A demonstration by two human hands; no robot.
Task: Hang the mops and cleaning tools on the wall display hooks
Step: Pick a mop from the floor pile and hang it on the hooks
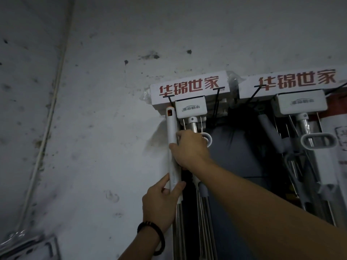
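A white mop handle (172,128) with an orange-lined hanging hole at its top stands upright against the wall, its tip just under the left white display box (189,89) with red characters. My right hand (189,149) grips the handle at its middle. My left hand (161,201), with a dark bead bracelet on the wrist, pinches the handle lower down, where it meets metal rods. A hung squeeze mop (193,111) with a steel shaft hangs just right of the handle. The hook itself is hidden.
A second display box (293,81) at the right carries another hung mop (302,104) with a white loop grip. Grey handles and steel rods hang between and below. Bare stained wall fills the left; a cable (50,113) runs down it.
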